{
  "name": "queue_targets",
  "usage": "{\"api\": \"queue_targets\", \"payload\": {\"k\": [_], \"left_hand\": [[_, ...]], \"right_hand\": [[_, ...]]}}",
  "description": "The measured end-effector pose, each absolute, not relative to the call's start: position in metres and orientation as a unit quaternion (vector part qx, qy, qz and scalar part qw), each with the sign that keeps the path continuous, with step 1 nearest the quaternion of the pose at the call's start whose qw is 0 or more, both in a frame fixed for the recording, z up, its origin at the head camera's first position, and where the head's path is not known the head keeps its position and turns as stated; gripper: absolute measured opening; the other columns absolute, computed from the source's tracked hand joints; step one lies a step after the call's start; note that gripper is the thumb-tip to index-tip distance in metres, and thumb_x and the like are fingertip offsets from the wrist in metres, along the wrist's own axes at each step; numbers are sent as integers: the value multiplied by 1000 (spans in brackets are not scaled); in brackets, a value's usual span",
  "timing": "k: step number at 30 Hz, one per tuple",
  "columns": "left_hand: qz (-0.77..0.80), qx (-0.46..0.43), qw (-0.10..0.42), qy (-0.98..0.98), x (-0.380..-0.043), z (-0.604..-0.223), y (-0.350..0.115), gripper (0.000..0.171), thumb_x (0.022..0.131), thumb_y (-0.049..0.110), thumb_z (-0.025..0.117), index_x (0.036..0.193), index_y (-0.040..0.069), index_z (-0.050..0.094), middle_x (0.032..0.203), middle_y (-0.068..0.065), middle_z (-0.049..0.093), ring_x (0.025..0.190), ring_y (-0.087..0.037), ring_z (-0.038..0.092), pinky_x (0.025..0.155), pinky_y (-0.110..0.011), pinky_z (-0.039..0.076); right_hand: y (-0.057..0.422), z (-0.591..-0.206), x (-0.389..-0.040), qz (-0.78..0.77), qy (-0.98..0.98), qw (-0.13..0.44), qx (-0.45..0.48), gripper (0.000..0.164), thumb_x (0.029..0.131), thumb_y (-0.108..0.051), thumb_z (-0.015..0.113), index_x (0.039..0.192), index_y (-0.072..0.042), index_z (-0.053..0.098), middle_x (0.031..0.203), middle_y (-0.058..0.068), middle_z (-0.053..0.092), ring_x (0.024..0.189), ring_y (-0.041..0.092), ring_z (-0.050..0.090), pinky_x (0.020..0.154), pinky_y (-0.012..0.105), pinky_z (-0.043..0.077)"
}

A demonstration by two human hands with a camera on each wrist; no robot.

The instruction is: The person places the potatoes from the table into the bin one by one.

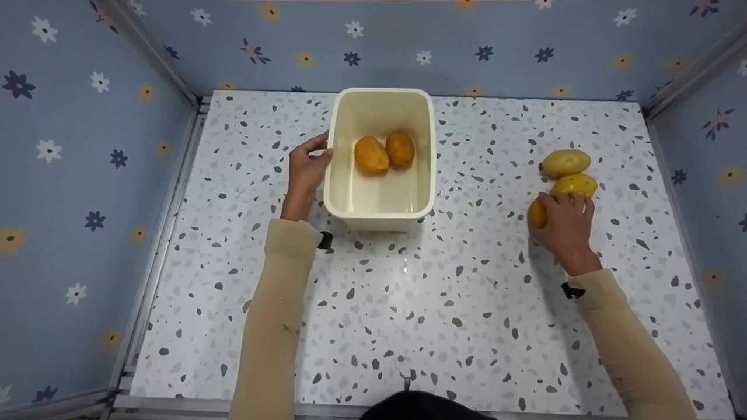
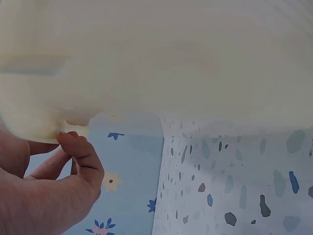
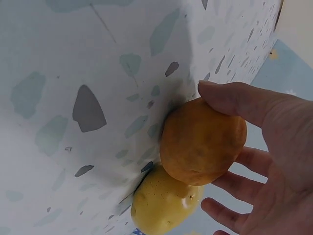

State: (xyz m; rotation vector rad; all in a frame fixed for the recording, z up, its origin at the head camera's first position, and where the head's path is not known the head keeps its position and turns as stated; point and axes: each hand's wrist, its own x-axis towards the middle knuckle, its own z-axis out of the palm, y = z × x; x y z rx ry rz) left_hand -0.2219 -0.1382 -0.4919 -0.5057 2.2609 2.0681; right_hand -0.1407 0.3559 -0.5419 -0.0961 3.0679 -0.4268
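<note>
My left hand (image 1: 307, 169) pinches the left rim of a cream plastic bin (image 1: 379, 217). In the left wrist view, thumb and fingers meet at the bin's lip. Inside the bin lie two orange mangoes, a left mango (image 1: 371, 156) and a right mango (image 1: 400, 149), side by side. On the right of the table my right hand (image 1: 566, 227) grips another orange mango (image 3: 203, 142), thumb on one side and fingers on the other. Just beyond it lies a yellow, potato-like piece (image 1: 575, 185) with small dark spots. A second, paler yellow oval piece (image 1: 566, 163) with a brown end lies behind that.
The speckled white tabletop (image 1: 408, 315) spreads under everything. Blue flowered panels surround it, with a back panel (image 1: 397, 46) close behind the bin and a left panel (image 1: 70, 192) beside the table. Dark bands (image 1: 325, 240) circle both wrists.
</note>
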Motion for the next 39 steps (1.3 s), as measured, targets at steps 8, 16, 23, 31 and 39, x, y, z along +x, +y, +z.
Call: {"api": "queue_targets", "payload": {"k": [8, 16, 23, 31, 39], "left_hand": [[670, -150, 13, 727, -219, -491, -138, 42, 102, 5, 60, 144, 2, 64, 125, -15, 64, 109, -32, 67, 92, -32, 58], [683, -140, 2, 716, -218, -493, -138, 41, 101, 3, 62, 142, 0, 66, 121, -13, 63, 97, -23, 65, 86, -29, 57], [683, -144, 2, 716, -218, -494, -139, 41, 100, 3, 63, 141, 2, 67, 117, -10, 64, 91, -20, 64, 84, -28, 56], [680, -149, 8, 717, -219, -493, -138, 43, 101, 3, 62, 143, 3, 65, 122, -13, 64, 95, -20, 66, 88, -30, 57], [677, -154, 13, 719, -219, -492, -136, 43, 102, 3, 60, 144, 3, 64, 127, -16, 63, 104, -29, 65, 90, -31, 57]], "right_hand": [[356, -542, -141, -138, 990, 14, -32, 61, 91, -16, 79, 144, 4, 56, 140, 32, 54, 133, 57, 35, 118, 74, 14], [352, -540, -144, -136, 990, -23, -41, 56, 91, -16, 77, 140, 5, 59, 136, 33, 57, 129, 58, 40, 116, 73, 19], [343, -535, -148, -149, 986, -41, -57, 59, 86, -11, 82, 139, 3, 61, 136, 30, 58, 127, 55, 42, 113, 70, 22], [329, -524, -158, -153, 985, -45, -62, 63, 82, -5, 87, 139, 1, 61, 141, 29, 57, 130, 53, 41, 117, 69, 21], [309, -511, -168, -160, 983, -46, -74, 63, 82, -4, 87, 141, -2, 61, 141, 28, 58, 131, 52, 42, 117, 66, 23]]}}
